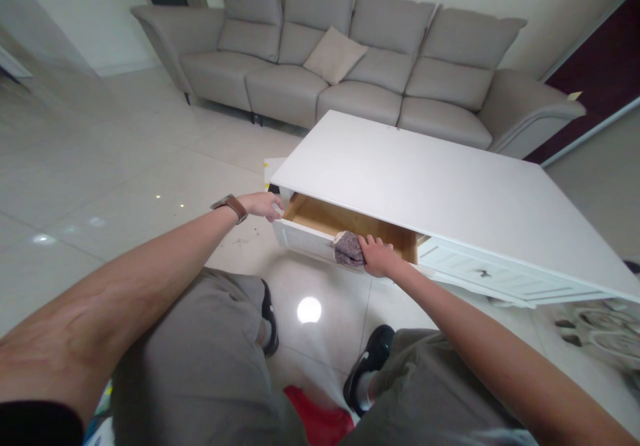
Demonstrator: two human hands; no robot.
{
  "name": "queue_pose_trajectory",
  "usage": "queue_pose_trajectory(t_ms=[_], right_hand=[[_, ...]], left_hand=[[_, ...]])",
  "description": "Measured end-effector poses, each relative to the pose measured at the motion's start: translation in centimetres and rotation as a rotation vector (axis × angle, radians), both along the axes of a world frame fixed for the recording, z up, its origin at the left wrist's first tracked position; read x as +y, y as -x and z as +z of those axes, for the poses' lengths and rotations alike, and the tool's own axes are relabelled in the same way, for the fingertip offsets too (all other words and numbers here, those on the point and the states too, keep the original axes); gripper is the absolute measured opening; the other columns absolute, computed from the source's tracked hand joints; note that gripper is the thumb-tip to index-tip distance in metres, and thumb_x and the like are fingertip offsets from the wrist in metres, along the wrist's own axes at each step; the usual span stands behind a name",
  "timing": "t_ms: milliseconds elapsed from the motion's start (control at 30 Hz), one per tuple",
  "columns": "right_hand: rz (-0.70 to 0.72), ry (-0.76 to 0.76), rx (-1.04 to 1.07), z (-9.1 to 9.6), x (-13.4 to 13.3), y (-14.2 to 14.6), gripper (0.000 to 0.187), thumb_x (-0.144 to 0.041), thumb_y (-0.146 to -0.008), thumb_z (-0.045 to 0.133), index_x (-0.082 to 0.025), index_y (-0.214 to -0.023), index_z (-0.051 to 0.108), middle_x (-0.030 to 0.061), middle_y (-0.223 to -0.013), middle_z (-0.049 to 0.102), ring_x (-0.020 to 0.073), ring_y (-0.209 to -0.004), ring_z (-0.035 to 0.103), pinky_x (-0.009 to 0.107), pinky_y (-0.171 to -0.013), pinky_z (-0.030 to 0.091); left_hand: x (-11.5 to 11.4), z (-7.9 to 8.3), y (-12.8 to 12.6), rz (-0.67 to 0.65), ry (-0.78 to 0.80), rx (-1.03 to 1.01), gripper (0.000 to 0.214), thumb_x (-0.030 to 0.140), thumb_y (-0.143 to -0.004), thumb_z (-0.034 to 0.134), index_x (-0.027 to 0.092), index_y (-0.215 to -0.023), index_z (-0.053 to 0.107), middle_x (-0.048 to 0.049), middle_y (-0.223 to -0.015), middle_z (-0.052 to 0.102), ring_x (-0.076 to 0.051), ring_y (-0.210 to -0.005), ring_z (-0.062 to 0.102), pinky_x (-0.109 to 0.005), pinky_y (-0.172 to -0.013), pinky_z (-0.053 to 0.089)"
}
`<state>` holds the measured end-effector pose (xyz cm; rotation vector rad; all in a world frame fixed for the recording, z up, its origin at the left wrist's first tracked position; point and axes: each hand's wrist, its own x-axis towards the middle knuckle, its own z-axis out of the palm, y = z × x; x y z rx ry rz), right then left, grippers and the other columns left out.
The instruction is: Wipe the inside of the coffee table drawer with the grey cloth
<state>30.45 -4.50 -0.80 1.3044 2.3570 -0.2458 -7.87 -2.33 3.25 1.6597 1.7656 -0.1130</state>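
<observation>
A white coffee table (425,186) stands in front of me with its left drawer (305,236) pulled open, showing a bare wooden inside. My left hand (263,204), with a brown watch on the wrist, grips the drawer's left end by the table corner. My right hand (377,256) is closed on a grey-purple cloth (348,249) pressed against the top edge of the drawer front. A second drawer (480,273) to the right is closed.
A grey sectional sofa (350,59) with a beige cushion (334,54) stands behind the table. The floor is glossy pale tile. My knees and black shoes are below; something red (317,419) lies between my feet. A patterned rug (600,333) is at right.
</observation>
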Motion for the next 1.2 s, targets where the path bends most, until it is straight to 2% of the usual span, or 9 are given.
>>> queue_pose_trajectory(t_ms=[233, 533, 1200], right_hand=[[0.016, -0.008, 0.013, -0.13, 0.1, -0.17, 0.077, -0.024, -0.089, 0.056, -0.016, -0.16, 0.027, 0.0257, -0.152, 0.043, 0.0412, -0.132, 0.048, 0.061, -0.1, 0.047], [0.001, -0.002, 0.01, -0.14, 0.1, -0.03, 0.075, -0.025, -0.091, 0.057, -0.022, -0.159, 0.027, 0.0237, -0.152, 0.042, 0.0399, -0.133, 0.047, 0.059, -0.101, 0.045], [0.007, 0.0, 0.007, -0.03, 0.14, -0.07, 0.077, -0.026, -0.089, 0.057, -0.02, -0.16, 0.027, 0.0237, -0.152, 0.043, 0.0401, -0.133, 0.047, 0.059, -0.101, 0.046]], left_hand=[[-0.09, 0.12, -0.01, 0.0, 0.005, 0.016, 0.065, 0.036, -0.078, 0.064, 0.013, -0.139, 0.063, -0.0109, -0.108, 0.081, -0.022, -0.1, 0.076, -0.026, -0.087, 0.056], [0.0, -0.12, 0.18, -0.006, 0.002, 0.009, 0.064, 0.037, -0.079, 0.064, 0.014, -0.139, 0.063, -0.0109, -0.111, 0.08, -0.022, -0.1, 0.076, -0.027, -0.089, 0.056], [0.1, -0.53, 0.3, 0.026, 0.009, -0.013, 0.063, 0.038, -0.08, 0.062, 0.014, -0.139, 0.063, -0.0118, -0.11, 0.081, -0.023, -0.101, 0.077, -0.027, -0.091, 0.057]])
